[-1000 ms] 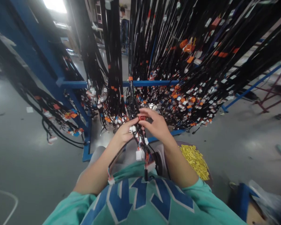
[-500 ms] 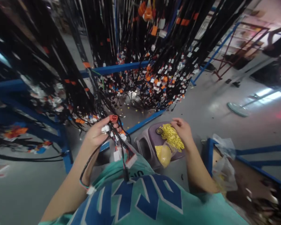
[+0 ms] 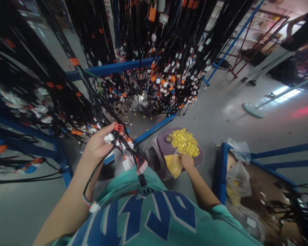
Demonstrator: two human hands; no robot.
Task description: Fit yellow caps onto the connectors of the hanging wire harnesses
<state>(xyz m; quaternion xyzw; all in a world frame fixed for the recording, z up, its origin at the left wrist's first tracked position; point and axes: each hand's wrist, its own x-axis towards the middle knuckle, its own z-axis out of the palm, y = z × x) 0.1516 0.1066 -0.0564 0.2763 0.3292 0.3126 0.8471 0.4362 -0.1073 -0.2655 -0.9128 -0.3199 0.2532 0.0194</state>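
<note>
My left hand point(image 3: 99, 141) is closed around a bundle of black cables from a wire harness point(image 3: 91, 90). A red connector point(image 3: 118, 127) sticks up by its thumb, and a white connector point(image 3: 109, 138) sits against the fingers. More white connectors point(image 3: 127, 164) dangle below, in front of my shirt. My right hand point(image 3: 187, 162) is at a clear plastic bag point(image 3: 173, 165) of yellow pieces, its fingers closed at the bag's upper edge and partly hidden. Beside it, a heap of small yellow parts point(image 3: 185, 141) lies on a purple-grey plastic stool point(image 3: 164, 135).
Dense black harnesses with white and orange connectors point(image 3: 166, 80) hang from a blue frame point(image 3: 113, 69). At right stands another blue frame point(image 3: 223, 171) with plastic bags point(image 3: 238, 181). Further back are a person's legs point(image 3: 269, 65) and a round-footed stand point(image 3: 254, 110).
My right hand has moved from over the yellow heap down and toward me to the plastic bag, which has changed shape. My left hand still holds the harness. The view has shifted slightly.
</note>
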